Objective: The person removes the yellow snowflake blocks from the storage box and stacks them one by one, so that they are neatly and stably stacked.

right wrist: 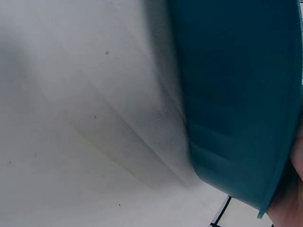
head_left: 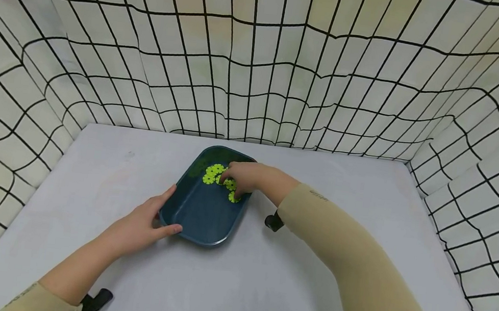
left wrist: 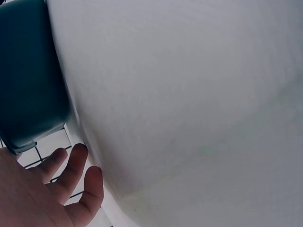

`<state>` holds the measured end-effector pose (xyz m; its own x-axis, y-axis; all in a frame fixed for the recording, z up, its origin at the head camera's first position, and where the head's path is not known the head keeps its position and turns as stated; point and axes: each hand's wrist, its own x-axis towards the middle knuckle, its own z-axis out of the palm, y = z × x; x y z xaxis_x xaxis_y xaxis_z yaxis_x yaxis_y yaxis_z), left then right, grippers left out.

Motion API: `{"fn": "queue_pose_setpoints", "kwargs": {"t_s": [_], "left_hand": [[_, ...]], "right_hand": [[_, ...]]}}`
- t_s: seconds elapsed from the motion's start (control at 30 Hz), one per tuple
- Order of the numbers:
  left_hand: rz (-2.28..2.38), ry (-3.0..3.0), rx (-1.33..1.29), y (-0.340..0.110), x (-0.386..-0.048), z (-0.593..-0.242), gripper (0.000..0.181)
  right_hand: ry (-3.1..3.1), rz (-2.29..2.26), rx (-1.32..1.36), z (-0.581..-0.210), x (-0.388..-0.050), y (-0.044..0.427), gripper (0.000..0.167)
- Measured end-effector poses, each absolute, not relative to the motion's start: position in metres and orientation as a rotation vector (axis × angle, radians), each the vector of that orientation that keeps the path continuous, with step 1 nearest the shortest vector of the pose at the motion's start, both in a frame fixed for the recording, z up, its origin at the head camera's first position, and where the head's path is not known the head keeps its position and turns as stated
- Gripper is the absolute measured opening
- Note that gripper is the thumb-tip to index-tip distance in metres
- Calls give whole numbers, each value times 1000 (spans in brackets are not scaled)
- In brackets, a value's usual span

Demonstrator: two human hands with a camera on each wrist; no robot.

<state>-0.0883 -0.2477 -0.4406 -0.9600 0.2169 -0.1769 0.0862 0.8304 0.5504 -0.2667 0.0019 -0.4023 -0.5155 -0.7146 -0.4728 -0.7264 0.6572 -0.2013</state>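
Note:
A dark blue bin point(head_left: 205, 217) stands on the white table. Flat yellow-green flower-shaped pieces point(head_left: 211, 173) lie in its far half. My left hand point(head_left: 142, 223) holds the bin's near left corner, thumb over the near rim and forefinger along the left side. In the left wrist view the other fingers of the left hand point(left wrist: 61, 189) bend loosely beside the bin point(left wrist: 31, 71). My right hand point(head_left: 247, 176) reaches over the right rim, thumb and forefinger spread among the pieces. The right wrist view has the bin's outer wall point(right wrist: 232, 94) and part of the right hand point(right wrist: 289, 203); its fingertips are hidden there.
Black netting point(head_left: 250, 63) hangs before white walls behind and on both sides of the table point(head_left: 263, 280). A black wrist-worn piece point(head_left: 96, 302) shows under the left wrist and another point(head_left: 274, 222) under the right.

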Motion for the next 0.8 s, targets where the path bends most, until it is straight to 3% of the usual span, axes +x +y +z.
{"fn": "queue_pose_setpoints", "kwargs": {"t_s": [0.5,0.8], "left_hand": [[848,2764,220,-246,-89,-440,103],[877,2759,226,-246,-88,-439,101]], "right_hand": [[2304,-145,-1101,-412,-267,-8,51],[2316,-115,-1169,-411,-270,-6,35]]}}
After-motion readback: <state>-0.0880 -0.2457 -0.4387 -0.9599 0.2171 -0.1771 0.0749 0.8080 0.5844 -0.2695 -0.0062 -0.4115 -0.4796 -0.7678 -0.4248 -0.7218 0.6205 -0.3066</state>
